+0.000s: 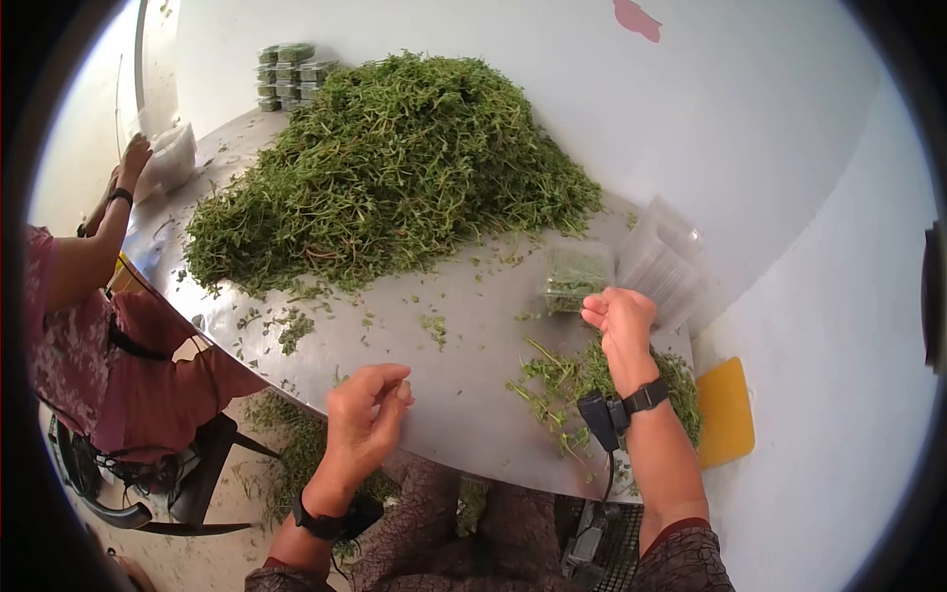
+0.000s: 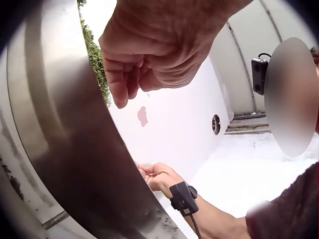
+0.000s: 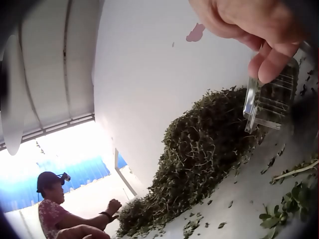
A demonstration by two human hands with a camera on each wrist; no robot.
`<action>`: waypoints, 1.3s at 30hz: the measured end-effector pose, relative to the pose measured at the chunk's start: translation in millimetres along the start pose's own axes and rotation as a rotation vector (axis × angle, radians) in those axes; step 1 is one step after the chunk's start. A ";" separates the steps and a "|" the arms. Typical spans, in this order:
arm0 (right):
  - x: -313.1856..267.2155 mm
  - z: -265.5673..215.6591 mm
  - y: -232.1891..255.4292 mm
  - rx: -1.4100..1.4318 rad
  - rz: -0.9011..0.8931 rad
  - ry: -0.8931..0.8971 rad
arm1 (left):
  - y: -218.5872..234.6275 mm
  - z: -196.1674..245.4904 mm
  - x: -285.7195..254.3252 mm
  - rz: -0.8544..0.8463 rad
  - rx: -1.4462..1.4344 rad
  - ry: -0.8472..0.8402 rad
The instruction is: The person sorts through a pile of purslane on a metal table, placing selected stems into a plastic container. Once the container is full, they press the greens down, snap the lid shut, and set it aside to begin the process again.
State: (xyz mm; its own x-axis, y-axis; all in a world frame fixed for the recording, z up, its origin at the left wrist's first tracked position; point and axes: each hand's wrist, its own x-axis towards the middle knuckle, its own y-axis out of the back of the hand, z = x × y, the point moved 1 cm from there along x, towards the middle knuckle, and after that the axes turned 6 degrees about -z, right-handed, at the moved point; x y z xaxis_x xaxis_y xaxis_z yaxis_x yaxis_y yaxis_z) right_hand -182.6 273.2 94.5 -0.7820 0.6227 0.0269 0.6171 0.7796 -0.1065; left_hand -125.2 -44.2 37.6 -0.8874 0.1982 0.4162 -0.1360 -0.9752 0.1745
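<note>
A clear plastic box (image 1: pixel 577 271) packed with cut greens sits on the metal table in front of the stacked containers. My right hand (image 1: pixel 623 324) pinches its near right edge, and in the right wrist view the fingertips (image 3: pixel 269 69) overlap the box's ribbed side (image 3: pixel 276 97). Over the table's front edge hovers my left hand (image 1: pixel 367 419), its fingers loosely curled; the left wrist view shows nothing in them. Behind both hands rises a large heap of green sprigs (image 1: pixel 395 173).
Nested clear containers (image 1: pixel 659 261) lean near the wall. Loose sprigs (image 1: pixel 552 380) lie by my right forearm, with a yellow board (image 1: pixel 725 412) beyond. Filled boxes (image 1: pixel 286 74) are stacked at the back left. Another person (image 1: pixel 84 306) works at the table's left, beside a black chair (image 1: pixel 202 464).
</note>
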 end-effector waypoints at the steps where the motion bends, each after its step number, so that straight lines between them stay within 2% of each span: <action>1: 6.8 3.5 -1.0 0.021 0.013 -0.009 | -0.7 -1.0 1.2 -0.013 0.043 -0.018; 3: 23.8 10.9 -2.8 0.042 0.010 -0.011 | -0.4 -7.2 4.0 -0.008 0.088 -0.040; 7: 40.6 17.2 -5.6 -0.094 -0.080 -0.076 | -2.6 -23.1 5.1 -0.025 0.071 0.002; 9: 38.5 9.1 -8.9 -0.543 -0.183 -0.149 | -3.3 -22.1 5.6 -0.023 0.116 -0.026; 10: 36.8 3.1 -12.0 -0.773 -0.167 -0.167 | -4.4 -21.9 5.3 -0.001 0.126 -0.050; 11: 34.6 0.2 -15.0 -0.775 -0.174 -0.161 | -4.7 -21.4 5.7 0.008 0.127 -0.051; 13: 28.1 -6.7 -22.3 -1.573 -0.166 0.344 | -4.7 -17.7 6.0 0.021 0.202 -0.157; 14: 26.4 -11.3 -28.5 -1.574 -0.168 0.350 | -4.9 -15.4 6.2 0.033 0.206 -0.166; 16: 18.5 -26.1 -49.4 -1.442 -0.167 0.556 | -4.7 -14.4 6.3 0.035 0.211 -0.155; 17: 11.6 -36.4 -62.4 -1.443 -0.166 0.559 | -4.6 -13.9 5.7 0.033 0.216 -0.142; 19: 2.7 -55.9 -92.7 -1.222 -0.272 0.554 | -3.8 -10.9 4.3 0.015 0.200 -0.108; 25: 52.5 -39.9 -148.5 -1.159 -0.431 0.678 | -1.1 -11.3 2.2 -0.017 0.191 -0.048; 26: 64.5 -38.1 -157.2 -1.081 -0.534 0.603 | -1.0 -11.5 1.9 -0.029 0.192 -0.037; 31: 87.9 -35.0 -208.8 -1.018 -0.541 0.524 | -0.5 -8.6 1.9 -0.046 0.194 -0.020; 33: 103.0 -28.0 -229.3 -1.098 -0.517 0.576 | -0.9 -6.6 0.2 -0.043 0.217 0.008; 35: 114.2 -25.8 -250.7 -1.127 -0.517 0.546 | -2.0 -5.4 -0.1 -0.038 0.251 -0.007; 37: 120.0 -21.5 -268.5 -1.155 -0.534 0.384 | -3.2 -11.0 -0.7 -0.027 0.272 -0.030; 39: 120.3 -16.6 -281.6 -1.197 -0.515 0.333 | -2.5 -9.3 -2.5 -0.009 0.204 -0.119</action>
State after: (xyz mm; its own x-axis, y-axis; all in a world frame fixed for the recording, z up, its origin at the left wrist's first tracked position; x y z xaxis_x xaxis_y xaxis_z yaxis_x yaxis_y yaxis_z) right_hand -449.0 129.6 144.2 -0.9937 0.0964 0.0571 0.0912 0.4005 0.9117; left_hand -126.8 -43.2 27.9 -0.8269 0.2286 0.5138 -0.0410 -0.9357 0.3503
